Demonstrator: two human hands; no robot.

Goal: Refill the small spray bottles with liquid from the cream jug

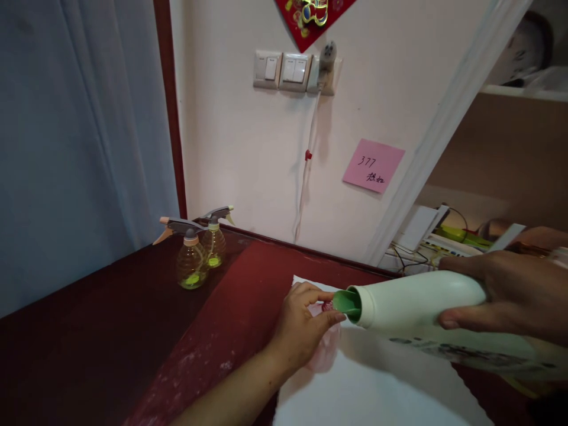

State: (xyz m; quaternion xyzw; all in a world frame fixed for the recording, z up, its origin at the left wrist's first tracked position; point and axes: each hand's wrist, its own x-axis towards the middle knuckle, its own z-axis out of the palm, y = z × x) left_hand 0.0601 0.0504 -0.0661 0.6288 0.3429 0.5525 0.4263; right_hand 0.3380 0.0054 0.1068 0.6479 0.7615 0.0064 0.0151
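Note:
My right hand (510,296) grips a large pale green bottle (421,299), tilted almost level with its mouth to the left. A green pouring spout (347,302) sticks out of that mouth. Below the spout stands a small translucent pink bottle (326,352) on a white sheet (355,390). The fingers of my left hand (302,319) are closed round the top of the pink bottle, thumb and fingertips beside the spout. My left hand partly hides the pink bottle's neck. Whether liquid is flowing cannot be made out.
Two clear spray bottles, one with a peach trigger (191,266) and one with a yellow-green trigger (213,245), stand on the dark red table (213,331) at left. Behind are a wall with a plugged cord (306,177) and a pink note (373,165). Shelves (528,94) stand right.

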